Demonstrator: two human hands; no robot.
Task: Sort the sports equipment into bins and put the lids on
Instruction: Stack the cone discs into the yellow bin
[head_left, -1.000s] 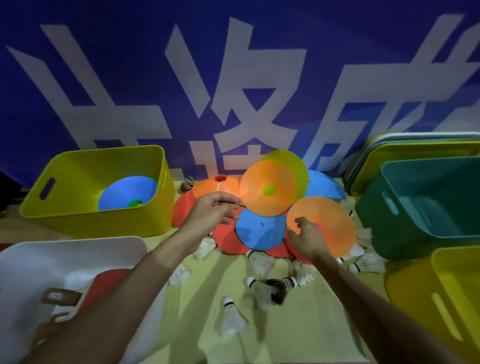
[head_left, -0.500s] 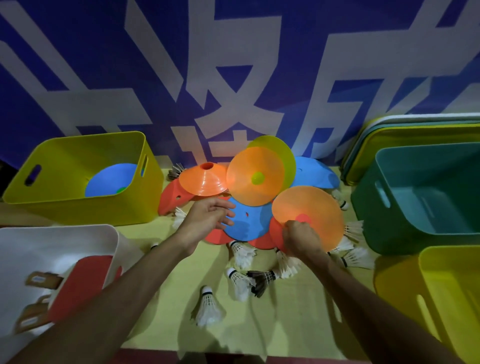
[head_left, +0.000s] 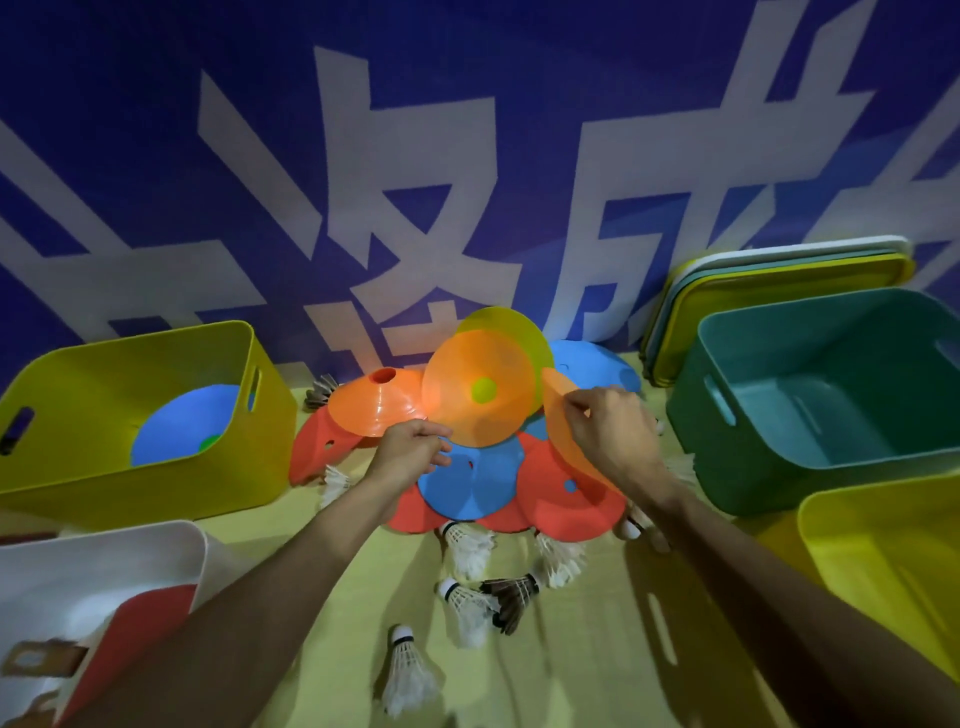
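Head view, piled cones (head_left: 470, 480), shuttlecocks (head_left: 467, 548), bins (head_left: 156, 491) flanking

I log the cone pile (head_left: 470, 478) at twelve, shuttlecocks (head_left: 467, 551) just before it. Far-left bin (head_left: 130, 483) at ten holds a cone (head_left: 182, 426); far-right bin (head_left: 727, 457) at two, lid stack (head_left: 779, 275) behind it.

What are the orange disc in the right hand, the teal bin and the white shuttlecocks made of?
Orange disc, gripped by the right hand: probably thin plastic with a smooth finish; it looks slightly translucent. Teal bin: moulded plastic, matte, with rounded corners and a cut-out handle. White shuttlecock: seemingly feathers on a rounded white base; synthetic is possible.
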